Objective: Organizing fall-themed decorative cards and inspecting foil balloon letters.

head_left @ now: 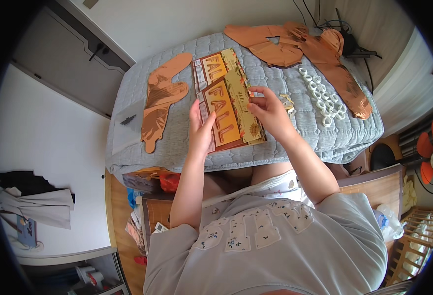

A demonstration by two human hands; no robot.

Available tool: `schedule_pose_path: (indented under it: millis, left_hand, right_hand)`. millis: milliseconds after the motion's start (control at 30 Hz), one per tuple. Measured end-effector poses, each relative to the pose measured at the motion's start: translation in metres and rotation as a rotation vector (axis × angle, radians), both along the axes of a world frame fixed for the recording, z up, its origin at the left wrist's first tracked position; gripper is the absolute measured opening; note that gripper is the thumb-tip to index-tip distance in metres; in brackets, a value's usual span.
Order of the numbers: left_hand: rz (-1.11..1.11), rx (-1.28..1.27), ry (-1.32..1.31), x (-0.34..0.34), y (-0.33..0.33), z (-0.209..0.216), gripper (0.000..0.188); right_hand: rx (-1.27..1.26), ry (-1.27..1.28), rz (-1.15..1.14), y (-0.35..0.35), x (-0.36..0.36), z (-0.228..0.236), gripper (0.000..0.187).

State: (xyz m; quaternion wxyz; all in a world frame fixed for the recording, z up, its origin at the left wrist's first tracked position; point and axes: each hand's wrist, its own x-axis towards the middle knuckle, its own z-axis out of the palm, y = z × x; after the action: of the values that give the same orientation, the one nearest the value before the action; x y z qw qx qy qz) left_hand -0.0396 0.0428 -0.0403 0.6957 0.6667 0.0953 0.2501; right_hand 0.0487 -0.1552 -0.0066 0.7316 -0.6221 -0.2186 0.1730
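Observation:
My left hand (203, 127) and my right hand (269, 109) grip a flat printed card (224, 110) by its two sides. It is brown and tan with an orange panel picturing foil letter balloons. Behind it, partly covered, lies a matching card (211, 66) on the bed. Left of the cards a flat copper foil balloon (165, 96) lies uninflated. More copper foil balloons (285, 46) are spread at the far right. Several small white rolls (322, 96) stand in rows to the right of my right hand, with a small tan bundle (288, 104) nearer to it.
The grey quilted mattress (270, 155) carries all of these. A clear plastic sheet or bag (128, 130) lies at its left edge. Black cables and a device (356, 42) are at the back right corner. An orange-bladed fan (430, 155) stands right, and a white cabinet (54, 132) is left.

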Motion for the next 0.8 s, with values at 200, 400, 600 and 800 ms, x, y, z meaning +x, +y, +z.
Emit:
schedule_pose_path:
  millis: [200, 400, 600, 800]
  left_hand:
    - [0.017, -0.170, -0.178, -0.013, -0.015, 0.044, 0.060]
    - [-0.060, 0.072, -0.416, -0.008, -0.021, 0.033, 0.044]
    - [-0.079, 0.052, -0.292, -0.008, -0.016, 0.011, 0.048]
    - [-0.065, 0.110, -0.308, -0.005, -0.022, 0.010, 0.050]
  right_hand:
    - [0.309, -0.047, 0.024, -0.011, -0.006, 0.004, 0.038]
    - [0.320, -0.192, -0.006, -0.032, 0.009, -0.009, 0.030]
    - [0.261, -0.150, 0.077, -0.039, 0.014, -0.026, 0.028]
    - [0.082, -0.263, 0.020, -0.045, 0.017, -0.023, 0.023]
